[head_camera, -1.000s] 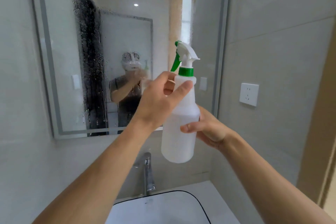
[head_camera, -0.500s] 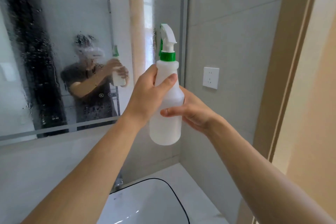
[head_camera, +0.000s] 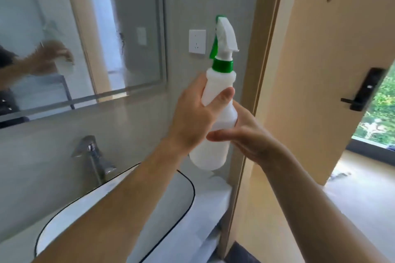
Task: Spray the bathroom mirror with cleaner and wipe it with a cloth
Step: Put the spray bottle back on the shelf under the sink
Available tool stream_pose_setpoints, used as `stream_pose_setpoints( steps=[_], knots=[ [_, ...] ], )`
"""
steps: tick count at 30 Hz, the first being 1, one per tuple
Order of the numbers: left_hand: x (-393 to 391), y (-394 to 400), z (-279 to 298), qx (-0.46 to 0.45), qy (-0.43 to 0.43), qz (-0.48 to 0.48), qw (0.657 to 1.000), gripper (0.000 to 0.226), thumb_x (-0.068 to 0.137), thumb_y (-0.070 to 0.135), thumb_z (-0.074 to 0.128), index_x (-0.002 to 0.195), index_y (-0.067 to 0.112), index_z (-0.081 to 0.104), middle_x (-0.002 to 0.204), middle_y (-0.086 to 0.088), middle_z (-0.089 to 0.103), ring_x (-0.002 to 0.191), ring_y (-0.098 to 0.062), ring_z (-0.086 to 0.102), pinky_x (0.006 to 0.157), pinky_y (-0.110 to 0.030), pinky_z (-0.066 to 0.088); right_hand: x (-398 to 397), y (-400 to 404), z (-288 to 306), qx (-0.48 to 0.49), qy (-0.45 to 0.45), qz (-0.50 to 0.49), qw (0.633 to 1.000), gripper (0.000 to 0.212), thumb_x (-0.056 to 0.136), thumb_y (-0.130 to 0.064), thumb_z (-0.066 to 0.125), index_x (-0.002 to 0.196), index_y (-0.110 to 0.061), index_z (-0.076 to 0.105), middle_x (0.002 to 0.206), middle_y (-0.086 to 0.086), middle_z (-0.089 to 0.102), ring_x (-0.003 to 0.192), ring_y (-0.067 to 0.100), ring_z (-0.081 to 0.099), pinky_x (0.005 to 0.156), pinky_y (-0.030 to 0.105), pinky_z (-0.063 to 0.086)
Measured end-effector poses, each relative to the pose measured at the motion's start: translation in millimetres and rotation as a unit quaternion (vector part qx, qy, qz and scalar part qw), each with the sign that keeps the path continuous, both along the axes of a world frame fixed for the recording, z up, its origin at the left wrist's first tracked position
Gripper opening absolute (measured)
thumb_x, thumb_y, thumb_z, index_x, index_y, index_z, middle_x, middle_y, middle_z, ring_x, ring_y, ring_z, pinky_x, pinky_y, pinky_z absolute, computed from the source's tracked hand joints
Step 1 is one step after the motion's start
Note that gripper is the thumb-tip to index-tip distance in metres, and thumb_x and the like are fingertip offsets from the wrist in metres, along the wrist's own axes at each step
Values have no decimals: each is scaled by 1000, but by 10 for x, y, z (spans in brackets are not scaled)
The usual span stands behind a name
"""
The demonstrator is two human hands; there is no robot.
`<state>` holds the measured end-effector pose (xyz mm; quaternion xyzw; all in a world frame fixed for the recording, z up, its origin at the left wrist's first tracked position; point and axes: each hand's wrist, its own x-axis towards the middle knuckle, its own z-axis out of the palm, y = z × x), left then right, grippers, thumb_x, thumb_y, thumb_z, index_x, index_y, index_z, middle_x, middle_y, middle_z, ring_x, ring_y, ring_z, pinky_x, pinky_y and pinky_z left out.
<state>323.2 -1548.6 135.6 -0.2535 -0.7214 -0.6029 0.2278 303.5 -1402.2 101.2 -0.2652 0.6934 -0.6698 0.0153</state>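
A white spray bottle [head_camera: 215,143] with a green collar and trigger stands upright in the air in front of the wall. My left hand [head_camera: 194,117] is wrapped around its upper body just below the neck. My right hand [head_camera: 245,136] lies against its lower right side, fingers reaching behind it and thumb pointing left across the front. The mirror [head_camera: 85,28] hangs at the upper left, away from the bottle, and reflects a blurred arm. No cloth is in view.
A white basin [head_camera: 183,179] with a dark rim sits below my left forearm, a chrome tap [head_camera: 94,156] behind it. A wall socket [head_camera: 197,41] is beside the bottle's head. The wooden door frame [head_camera: 256,70] and an open door with a black handle [head_camera: 361,94] fill the right.
My view has swung to the right and down: the mirror has slid to the left edge and the open door has come into sight. Both hands keep their hold on the bottle.
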Motion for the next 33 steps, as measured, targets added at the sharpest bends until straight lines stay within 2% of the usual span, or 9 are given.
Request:
stream_pose_setpoints(
  steps=[3, 6, 8, 11, 15, 18, 25, 28, 33],
  knots=[
    [161, 200, -188, -6, -15, -26, 1000, 39, 88, 43, 61, 119, 19, 60, 100, 2, 67, 88, -12, 65, 75, -25, 50, 235, 222, -168, 1, -5, -11, 1000, 75, 71, 5, 79, 139, -8, 51, 124, 22, 65, 117, 41, 65, 103, 60, 52],
    [253, 395, -312, -16, -18, -37, 999, 36, 90, 41, 63, 119, 20, 60, 101, 6, 67, 89, -10, 66, 76, -25, 52, 400, 441, -292, 1, -11, -36, 999, 76, 72, 3, 80, 140, -9, 50, 125, 20, 65, 117, 37, 66, 101, 56, 54],
    [295, 545, -398, -25, -23, -46, 998, 32, 91, 39, 64, 118, 22, 60, 100, 7, 67, 90, -10, 66, 78, -26, 55, 493, 591, -379, 1, -12, -50, 999, 78, 71, -5, 84, 141, -11, 49, 127, 19, 64, 118, 36, 65, 101, 54, 55],
    [373, 793, -562, -42, -37, -66, 996, 26, 93, 36, 64, 116, 25, 59, 102, 8, 67, 91, -7, 65, 79, -21, 56, 642, 830, -537, -1, -22, -87, 996, 82, 68, -18, 85, 141, -13, 49, 128, 16, 64, 119, 35, 64, 101, 55, 55],
    [437, 1107, -861, -60, -53, -98, 992, 36, 93, 39, 62, 124, 21, 57, 108, 5, 66, 96, -8, 65, 83, -24, 55, 813, 1147, -847, 18, -36, -123, 992, 78, 72, -9, 85, 141, -19, 50, 126, 10, 65, 119, 35, 64, 101, 56, 55],
    [489, 1287, -1151, -80, -65, -125, 987, 41, 92, 42, 61, 128, 23, 55, 110, 7, 65, 98, -6, 64, 83, -20, 53, 953, 1318, -1159, 23, -41, -158, 986, 74, 73, -6, 81, 138, -26, 51, 123, 5, 66, 119, 33, 63, 99, 51, 57],
    [579, 1608, -2101, -84, -89, -169, 978, 47, 89, 47, 62, 131, 27, 51, 116, 13, 62, 102, -5, 61, 85, -17, 49, 1202, 1572, -2065, 18, -52, -208, 977, 73, 71, -9, 81, 135, -28, 51, 120, -1, 68, 117, 28, 65, 93, 37, 60],
    [598, 1702, -2599, -80, -86, -181, 976, 51, 88, 49, 61, 132, 27, 51, 117, 10, 63, 105, -8, 62, 90, -23, 52, 1250, 1652, -2558, 16, -60, -214, 975, 74, 72, -8, 81, 138, -25, 50, 121, 2, 67, 118, 30, 64, 96, 40, 59],
    [546, 1802, -3569, -80, -102, -187, 974, 46, 88, 47, 62, 130, 32, 50, 116, 13, 62, 104, -5, 61, 86, -18, 48, 1227, 1745, -3546, 12, -82, -228, 970, 76, 72, -7, 81, 140, -21, 49, 123, 5, 67, 117, 29, 65, 98, 44, 58]
  ],
)
